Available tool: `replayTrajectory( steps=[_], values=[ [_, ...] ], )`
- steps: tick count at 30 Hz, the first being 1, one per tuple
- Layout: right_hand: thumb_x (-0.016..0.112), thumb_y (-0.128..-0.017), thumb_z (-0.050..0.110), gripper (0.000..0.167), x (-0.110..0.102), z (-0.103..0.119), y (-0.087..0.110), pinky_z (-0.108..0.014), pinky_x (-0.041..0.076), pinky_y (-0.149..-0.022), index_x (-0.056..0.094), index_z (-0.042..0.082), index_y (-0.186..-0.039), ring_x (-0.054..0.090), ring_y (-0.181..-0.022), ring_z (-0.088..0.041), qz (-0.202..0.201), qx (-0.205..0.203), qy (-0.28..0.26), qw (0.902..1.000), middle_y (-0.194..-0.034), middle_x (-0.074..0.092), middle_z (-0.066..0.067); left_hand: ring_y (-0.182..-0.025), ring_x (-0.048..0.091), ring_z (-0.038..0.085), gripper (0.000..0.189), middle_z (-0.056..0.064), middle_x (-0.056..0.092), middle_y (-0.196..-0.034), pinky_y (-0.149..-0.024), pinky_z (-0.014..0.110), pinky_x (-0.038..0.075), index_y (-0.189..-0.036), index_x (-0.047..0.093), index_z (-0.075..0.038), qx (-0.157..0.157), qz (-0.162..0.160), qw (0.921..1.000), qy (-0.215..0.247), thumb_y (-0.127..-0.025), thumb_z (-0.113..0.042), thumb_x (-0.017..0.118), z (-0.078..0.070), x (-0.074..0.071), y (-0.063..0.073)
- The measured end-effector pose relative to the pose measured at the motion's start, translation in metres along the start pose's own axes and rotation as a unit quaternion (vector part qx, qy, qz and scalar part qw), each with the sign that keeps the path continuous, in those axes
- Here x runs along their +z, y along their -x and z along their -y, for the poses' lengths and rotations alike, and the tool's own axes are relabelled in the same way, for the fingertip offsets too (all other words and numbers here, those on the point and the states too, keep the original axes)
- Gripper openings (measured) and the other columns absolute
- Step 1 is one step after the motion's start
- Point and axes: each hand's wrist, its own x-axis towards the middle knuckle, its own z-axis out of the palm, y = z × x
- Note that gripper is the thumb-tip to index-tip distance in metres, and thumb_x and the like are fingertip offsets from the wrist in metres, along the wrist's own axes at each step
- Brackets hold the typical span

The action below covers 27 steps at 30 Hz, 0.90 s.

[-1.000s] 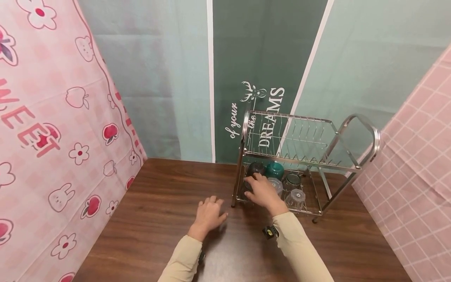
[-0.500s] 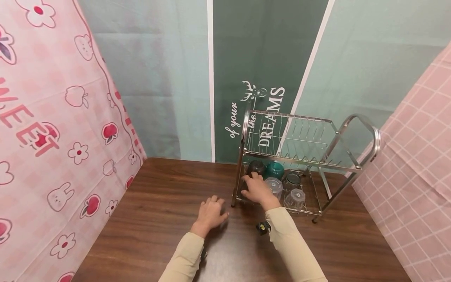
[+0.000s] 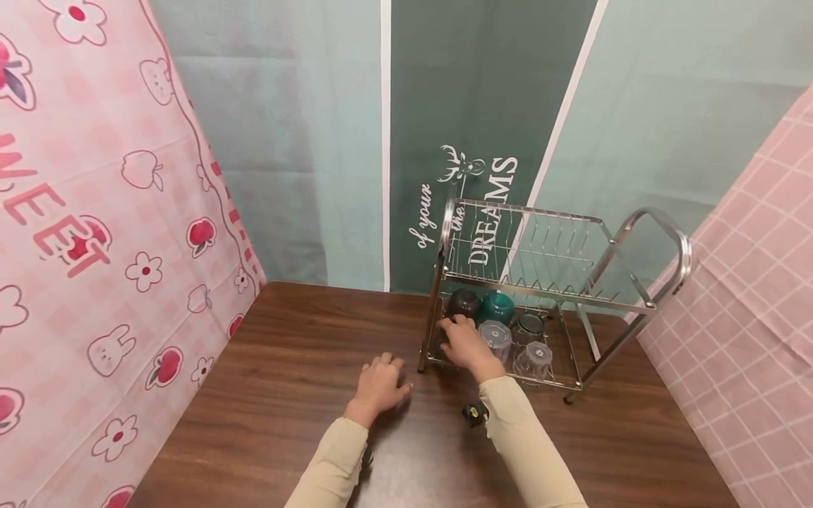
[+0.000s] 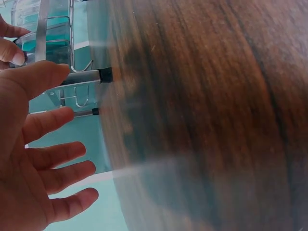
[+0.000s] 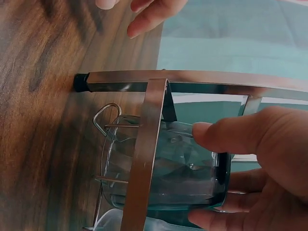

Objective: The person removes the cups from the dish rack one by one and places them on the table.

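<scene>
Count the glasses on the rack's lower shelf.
6: behind, left to right, a brown glass, teal glass and grey-green glass; in front, a gripped glass, middle clear glass and right clear glass. Others may be hidden.

Head view: bench (image 3: 267,374) brown, wood-grained; left cloth (image 3: 95,176) pink, flower-printed; right cloth (image 3: 749,282) pink, white-gridded. Right-wrist view, centre: glass (image 5: 185,168) greyish.

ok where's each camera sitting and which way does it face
Head: worn on the head, facing forward and down at table and dish rack; left hand, right hand and sleeves show.
Left wrist: on that wrist, looking across the table to the rack; left hand, some right fingers show.
Right wrist: on that wrist, looking at the glass the right hand grips; left fingertips show.
Both wrist views share the rack and both hands.
</scene>
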Motion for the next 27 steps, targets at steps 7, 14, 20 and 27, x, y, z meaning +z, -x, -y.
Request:
replayTrajectory(
  steps=[7,14,20,27],
  values=[
    [0.071,-0.081,0.01,0.042,-0.022,0.002,-0.003,-0.053,0.043,-0.083,0.06,0.005,-0.121,0.048,-0.105,-0.046,-0.029,0.005,-0.024,0.9993,-0.116,0.051,-0.027,-0.093,0.056,0.031,0.048,0.014,0.057,-0.109,-0.071,0.045,0.044,-0.112,0.064,-0.009,0.005,-0.027,0.9996,0.005,-0.077,-0.042,0.07,0.005,-0.024,-0.002],
    [0.07,-0.082,0.012,0.043,-0.031,0.004,-0.005,-0.053,0.043,-0.082,0.059,0.005,-0.123,0.048,-0.106,-0.046,-0.018,0.003,-0.021,0.9996,-0.12,0.05,-0.028,-0.098,0.055,0.033,0.047,0.017,0.055,-0.114,-0.073,0.047,0.043,-0.113,0.064,-0.009,-0.006,-0.024,0.9996,0.015,-0.079,-0.04,0.07,0.01,-0.037,-0.004],
    [0.068,-0.084,0.012,0.045,-0.03,0.005,0.005,-0.054,0.041,-0.085,0.056,0.005,-0.126,0.045,-0.11,-0.046,-0.027,0.006,-0.039,0.9989,-0.123,0.047,-0.029,-0.102,0.055,0.033,0.048,0.017,0.055,-0.116,-0.077,0.048,0.044,-0.116,0.063,-0.009,0.002,-0.031,0.9988,0.038,-0.08,-0.041,0.068,0.005,-0.037,0.001],
    [0.069,-0.083,0.011,0.044,-0.028,0.002,0.025,-0.056,0.039,-0.088,0.057,0.005,-0.125,0.044,-0.112,-0.047,-0.07,-0.014,-0.058,0.9958,-0.124,0.046,-0.031,-0.104,0.054,0.032,0.044,0.015,0.056,-0.116,-0.08,0.048,0.044,-0.113,0.064,-0.01,0.023,-0.064,0.9924,0.103,-0.08,-0.039,0.067,-0.003,-0.041,0.01]
  ],
)
